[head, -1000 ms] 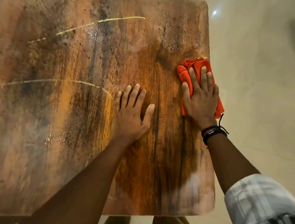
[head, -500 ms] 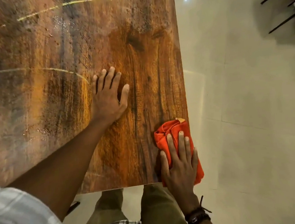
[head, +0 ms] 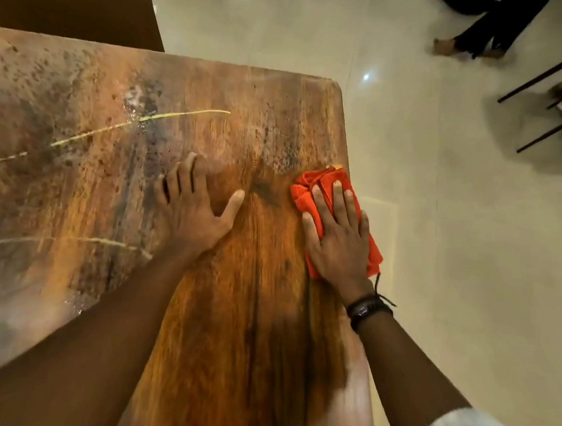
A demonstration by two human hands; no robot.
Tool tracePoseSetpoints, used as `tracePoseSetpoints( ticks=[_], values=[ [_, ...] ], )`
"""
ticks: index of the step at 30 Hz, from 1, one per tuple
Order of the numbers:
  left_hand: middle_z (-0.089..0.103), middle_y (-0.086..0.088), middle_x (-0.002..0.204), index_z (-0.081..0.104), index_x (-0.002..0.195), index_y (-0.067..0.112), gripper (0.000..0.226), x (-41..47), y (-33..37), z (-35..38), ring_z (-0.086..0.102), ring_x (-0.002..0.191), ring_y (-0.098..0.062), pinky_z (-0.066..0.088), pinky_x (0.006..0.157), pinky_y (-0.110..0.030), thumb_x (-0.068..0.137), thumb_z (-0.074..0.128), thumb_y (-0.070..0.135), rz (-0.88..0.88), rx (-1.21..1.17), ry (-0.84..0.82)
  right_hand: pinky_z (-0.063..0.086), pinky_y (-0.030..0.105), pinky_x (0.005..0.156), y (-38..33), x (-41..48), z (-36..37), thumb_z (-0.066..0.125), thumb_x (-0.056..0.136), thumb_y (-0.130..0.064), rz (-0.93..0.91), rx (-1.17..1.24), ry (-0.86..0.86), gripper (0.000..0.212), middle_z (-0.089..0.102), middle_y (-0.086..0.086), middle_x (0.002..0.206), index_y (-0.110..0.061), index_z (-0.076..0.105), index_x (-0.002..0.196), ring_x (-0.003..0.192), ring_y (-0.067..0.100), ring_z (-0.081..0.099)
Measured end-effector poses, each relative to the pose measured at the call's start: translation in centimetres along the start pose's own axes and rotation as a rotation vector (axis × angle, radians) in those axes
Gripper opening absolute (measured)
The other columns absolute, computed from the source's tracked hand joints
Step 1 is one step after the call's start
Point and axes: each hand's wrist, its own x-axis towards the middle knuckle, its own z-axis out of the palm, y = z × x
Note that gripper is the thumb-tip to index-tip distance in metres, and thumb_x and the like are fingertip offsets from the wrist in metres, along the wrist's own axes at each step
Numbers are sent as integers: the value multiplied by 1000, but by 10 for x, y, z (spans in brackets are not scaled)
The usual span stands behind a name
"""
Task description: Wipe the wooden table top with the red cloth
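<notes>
Red cloth (head: 302, 197) beneath my flat, uncurled right grip (head: 340, 245) overhangs the bench (head: 58, 96) at 3 o'clock and may slide off.

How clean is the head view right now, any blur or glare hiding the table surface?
Head view: motion blur smears the table grain, worst at its near right corner and at the fingertips of the left hand; the red cloth under the right hand is readable; one small glint on the floor; pale sheen on the table's left part.
</notes>
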Motion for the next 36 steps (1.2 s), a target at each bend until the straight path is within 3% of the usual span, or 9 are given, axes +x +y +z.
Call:
tracePoseSetpoints(
  ticks=[5, 12, 17, 21, 27, 32, 36],
  values=[
    [20, -4, 160, 21, 154, 19, 93, 2, 2, 1, 16, 148, -30, 5, 120, -57, 82, 24, 78, 15, 38, -14, 5, 50, 124, -8, 126, -4, 21, 101, -56, 13, 21, -4, 59, 7, -3, 168, -39, 15, 157, 155, 20, 3],
    [31, -5, 156, 30, 151, 16, 82, 7, -2, 5, 26, 144, -28, 13, 119, -53, 90, 32, 71, 23, 129, 38, 2, 54, 123, -25, 265, -9, 23, 104, -53, 28, 53, -31, 57, 5, 1, 168, -35, 16, 158, 155, 23, 2],
    [33, -6, 156, 33, 149, 15, 75, 2, -1, 4, 27, 143, -28, 15, 119, -53, 94, 31, 65, 17, 151, 33, -3, 53, 122, -31, 241, -4, 23, 104, -54, -44, 35, -32, 57, 6, 1, 168, -37, 16, 158, 155, 23, 2],
    [32, -6, 157, 30, 150, 16, 70, 3, 2, 2, 25, 144, -27, 12, 120, -51, 96, 28, 60, 1, 139, 41, -5, 51, 122, -47, 162, 3, 19, 102, -56, -218, 35, -60, 59, 6, 0, 168, -38, 15, 158, 155, 21, 1],
    [33, -8, 157, 33, 150, 12, 68, 0, 4, 0, 29, 142, -28, 16, 118, -52, 96, 34, 54, -4, 103, 85, 3, 47, 124, -34, 35, -2, 21, 103, -59, -374, -15, -144, 58, 2, -7, 168, -42, 9, 157, 155, 13, -3],
    [32, -8, 157, 33, 149, 12, 68, 3, 5, 1, 26, 144, -27, 13, 119, -50, 96, 32, 54, -10, 100, 61, 9, 48, 123, -7, 75, -12, 18, 100, -61, -264, -37, -100, 60, 8, -6, 167, -42, 15, 157, 155, 18, 8],
    [33, -8, 156, 33, 149, 12, 67, 6, 3, 2, 25, 144, -28, 11, 120, -50, 98, 29, 54, -2, 86, 45, -4, 52, 123, -25, 156, -10, 15, 98, -61, -124, -3, -81, 63, 2, -3, 168, -40, 13, 157, 155, 20, 1]
  ],
)
